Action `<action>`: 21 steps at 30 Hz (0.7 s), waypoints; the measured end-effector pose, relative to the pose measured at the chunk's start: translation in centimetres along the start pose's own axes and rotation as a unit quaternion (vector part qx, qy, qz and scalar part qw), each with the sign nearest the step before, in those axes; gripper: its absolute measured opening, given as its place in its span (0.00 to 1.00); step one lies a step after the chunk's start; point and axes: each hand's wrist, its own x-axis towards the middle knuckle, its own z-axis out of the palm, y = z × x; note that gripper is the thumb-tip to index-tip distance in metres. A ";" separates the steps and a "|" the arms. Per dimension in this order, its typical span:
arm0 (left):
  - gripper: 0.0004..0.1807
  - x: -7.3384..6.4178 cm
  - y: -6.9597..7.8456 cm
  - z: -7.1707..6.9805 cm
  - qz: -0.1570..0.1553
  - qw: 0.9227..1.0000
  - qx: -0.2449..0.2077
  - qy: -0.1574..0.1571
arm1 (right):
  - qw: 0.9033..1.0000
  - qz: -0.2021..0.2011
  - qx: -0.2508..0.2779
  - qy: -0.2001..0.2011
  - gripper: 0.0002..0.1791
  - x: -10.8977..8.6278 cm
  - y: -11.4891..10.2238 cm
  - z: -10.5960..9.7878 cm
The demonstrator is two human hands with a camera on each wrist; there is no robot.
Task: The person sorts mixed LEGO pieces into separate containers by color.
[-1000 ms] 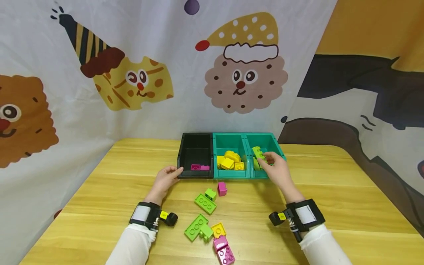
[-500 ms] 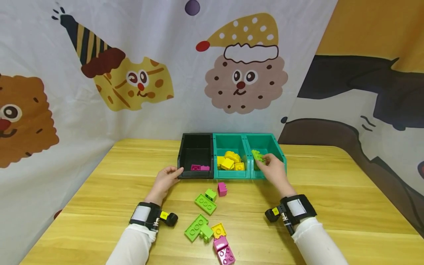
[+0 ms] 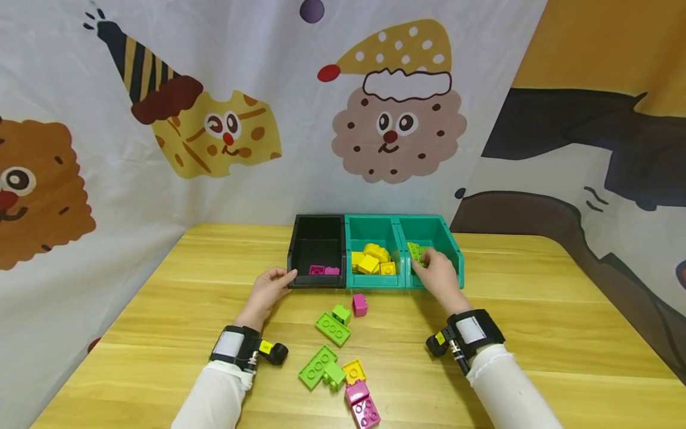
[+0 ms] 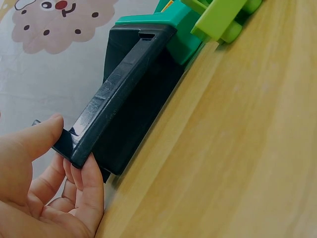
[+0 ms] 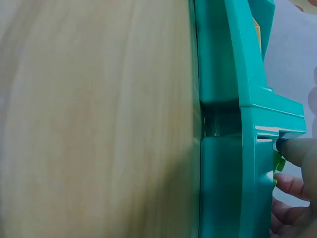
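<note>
Fingers of the left hand (image 3: 270, 292) pinch the near left corner of the black bin (image 3: 318, 247), just left of centre in the frame; the left wrist view shows the thumb on top of the corner and other fingers curled underneath. On the right, the fingers of the right hand (image 3: 442, 274) are bent down into the right teal bin (image 3: 429, 226), at a lime block (image 3: 414, 250) that lies in it, right of centre. In the right wrist view a bit of green shows between thumb and finger, but whether they grip it or have let it go, I cannot tell. Between these two bins sits the middle teal bin (image 3: 371, 226), holding a heap of yellow blocks (image 3: 368, 264), and the three stand side by side, touching. Two magenta blocks (image 3: 331, 271) lie at the front of the black one. More pieces lie on the wooden table (image 3: 187, 286): a single magenta block (image 3: 359, 305) just below the bins, a pair of green blocks (image 3: 332, 329) beside it, and, at bottom centre, another green pair (image 3: 318, 366) near a yellow block (image 3: 354, 372) and a magenta pair (image 3: 365, 412). A white cloth (image 3: 295, 179) printed with cartoon figures fills the upper frame.
</note>
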 end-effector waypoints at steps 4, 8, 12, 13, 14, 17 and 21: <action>0.14 0.0 0.1 0.0 0.001 1.000 -0.003 0.000 | 1.000 -0.013 -0.004 -0.017 0.17 0.1 0.1 0.1; 0.14 0.0 0.1 0.0 0.004 1.000 -0.003 0.000 | 0.999 -0.023 -0.004 -0.035 0.19 0.1 0.1 0.1; 0.13 0.0 0.1 0.0 0.007 1.000 -0.005 -0.001 | 0.999 -0.029 -0.003 -0.042 0.19 0.0 0.3 0.1; 0.13 0.0 0.0 0.0 0.007 1.000 -0.006 -0.001 | 0.999 -0.029 0.003 -0.041 0.19 0.0 0.3 0.0; 0.13 0.0 0.0 0.0 0.007 1.000 -0.007 -0.002 | 0.999 -0.030 0.011 -0.036 0.19 -0.1 0.3 0.0; 0.12 -0.1 0.0 0.0 0.006 1.000 -0.008 -0.003 | 0.999 -0.032 0.041 -0.013 0.17 -0.7 0.4 -0.4; 0.13 -0.1 0.0 0.0 0.006 1.000 -0.008 -0.002 | 0.996 -0.046 0.074 0.025 0.12 -1.7 0.4 -0.9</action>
